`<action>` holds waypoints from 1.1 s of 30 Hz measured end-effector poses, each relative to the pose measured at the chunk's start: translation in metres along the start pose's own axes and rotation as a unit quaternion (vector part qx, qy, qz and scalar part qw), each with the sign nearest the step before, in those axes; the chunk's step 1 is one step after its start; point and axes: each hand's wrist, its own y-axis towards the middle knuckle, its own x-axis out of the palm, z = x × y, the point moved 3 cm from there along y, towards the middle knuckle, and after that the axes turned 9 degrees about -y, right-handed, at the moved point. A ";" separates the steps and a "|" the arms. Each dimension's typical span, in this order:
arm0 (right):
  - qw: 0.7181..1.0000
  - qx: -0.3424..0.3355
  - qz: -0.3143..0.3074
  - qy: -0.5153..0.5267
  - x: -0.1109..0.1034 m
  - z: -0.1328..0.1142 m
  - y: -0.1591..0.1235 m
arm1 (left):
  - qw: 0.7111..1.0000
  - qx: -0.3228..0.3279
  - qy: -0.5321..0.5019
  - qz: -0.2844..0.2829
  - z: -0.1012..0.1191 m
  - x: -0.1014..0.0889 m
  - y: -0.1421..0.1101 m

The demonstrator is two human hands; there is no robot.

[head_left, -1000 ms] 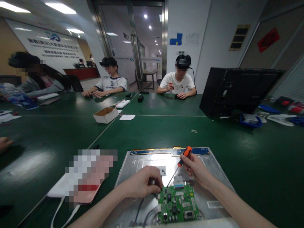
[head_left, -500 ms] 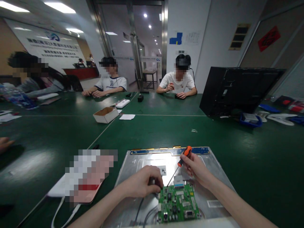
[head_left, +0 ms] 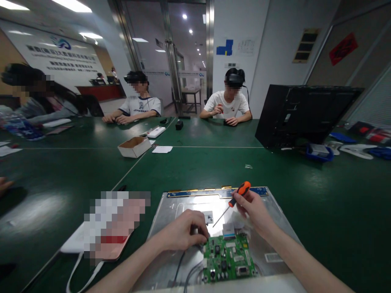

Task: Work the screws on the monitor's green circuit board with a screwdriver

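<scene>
My right hand (head_left: 249, 205) grips a screwdriver (head_left: 240, 194) by its orange and black handle. Its thin shaft slants down and left, and the tip is over the bright metal just beyond a green circuit board (head_left: 229, 256). At the board's far left corner, the fingers of my left hand (head_left: 191, 230) are pinched together; whatever is between them is hidden. The board lies on the silvery back of a display panel (head_left: 165, 215). A flat white ribbon cable (head_left: 228, 230) meets its far edge, and dark cables (head_left: 191, 276) run at its left side.
Left of the panel lies a pink and white item (head_left: 122, 228), blurred out, with a white strap. Farther off are an open small box (head_left: 134, 146), a paper slip (head_left: 162, 149), and a large black monitor (head_left: 305, 116) at right. Several people sit around the green table (head_left: 207, 167).
My right hand has lifted the screwdriver up and away from the board's far left corner, so its tip is clear of the board. My left hand stays at that corner.
</scene>
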 end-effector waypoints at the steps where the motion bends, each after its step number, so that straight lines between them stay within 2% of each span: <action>1: 1.000 -0.014 0.004 -0.008 0.003 -0.005 -0.003 | 1.000 0.000 -0.002 0.001 0.000 0.000 0.000; 4: 0.993 -0.109 0.008 -0.043 0.016 -0.023 -0.016 | 1.000 -0.003 -0.012 0.001 -0.001 0.000 0.001; 6: 0.978 -0.192 0.005 -0.082 0.027 -0.032 -0.024 | 1.000 -0.001 -0.018 0.004 -0.001 0.000 0.001; 8: 0.937 -0.308 0.010 -0.166 0.037 -0.038 -0.032 | 1.000 0.004 -0.021 0.007 -0.002 0.001 0.001; 11: 0.836 -0.472 0.031 -0.279 0.049 -0.040 -0.041 | 1.000 0.016 -0.018 0.004 -0.003 0.001 0.001; 13: 0.795 -0.524 0.051 -0.302 0.050 -0.036 -0.044 | 1.000 0.021 -0.015 0.000 -0.005 0.001 0.001; 15: 0.780 -0.542 0.065 -0.306 0.049 -0.030 -0.045 | 1.000 0.025 -0.011 -0.001 -0.007 0.001 0.001; 20: 0.785 -0.520 0.091 -0.324 0.038 -0.017 -0.042 | 0.999 0.038 -0.008 -0.002 -0.007 0.000 0.001; 24: 0.795 -0.517 0.083 -0.307 0.036 -0.015 -0.042 | 0.999 0.037 -0.011 -0.012 -0.003 -0.001 0.000; 30: 0.851 -0.463 0.061 -0.242 0.039 -0.012 -0.043 | 0.999 0.035 -0.002 -0.009 0.001 -0.002 0.000; 33: 0.856 -0.455 0.062 -0.238 0.041 -0.006 -0.045 | 0.999 0.030 0.001 -0.014 0.000 -0.002 0.000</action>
